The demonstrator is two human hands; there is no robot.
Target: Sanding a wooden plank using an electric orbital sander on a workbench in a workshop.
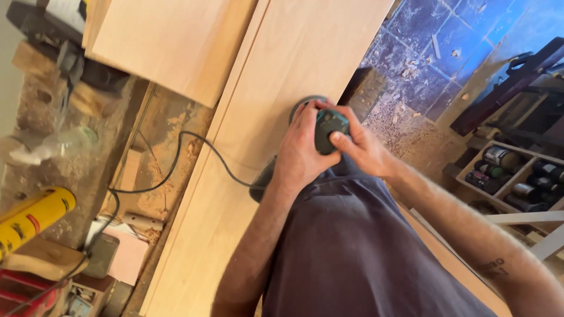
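Both hands, left hand (302, 155) and right hand (361, 147), had their fingers wrapped around the green sander (324, 126), pressing it flat on the pale wooden board (264, 88) for steady control.

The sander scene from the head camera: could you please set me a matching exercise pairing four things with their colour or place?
Things:
1. sander
2. cartridge tube
3. power cord
4. cans

Descriptions:
A. yellow, far left
B. in a wooden crate, far right
C. dark green, under both hands
D. black, looping across the board

Pairs: 1-C, 2-A, 3-D, 4-B
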